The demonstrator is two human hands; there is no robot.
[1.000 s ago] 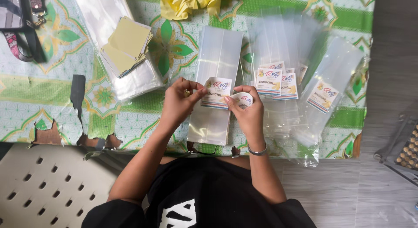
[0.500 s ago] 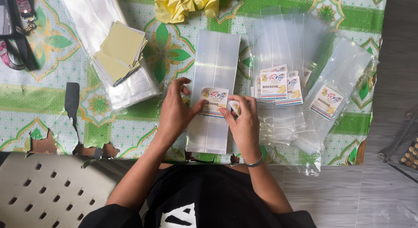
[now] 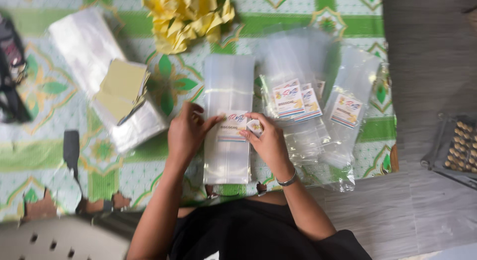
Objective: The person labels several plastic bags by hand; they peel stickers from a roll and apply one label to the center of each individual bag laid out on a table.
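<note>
Left hand (image 3: 186,133) and right hand (image 3: 266,141) press flat, fingers narrow, on a label (image 3: 232,126) centred on the clear bag (image 3: 227,118). Labelled bags (image 3: 303,103) lie just right of it.

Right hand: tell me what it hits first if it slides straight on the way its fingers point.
The right hand points left, so it likely meets the printed label on the clear plastic bag, then the left hand.

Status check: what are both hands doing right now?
Both hands, left hand and right hand, pressing printed label onto clear plastic bag. Labelled bags stacked right. Nothing blocking.
</note>
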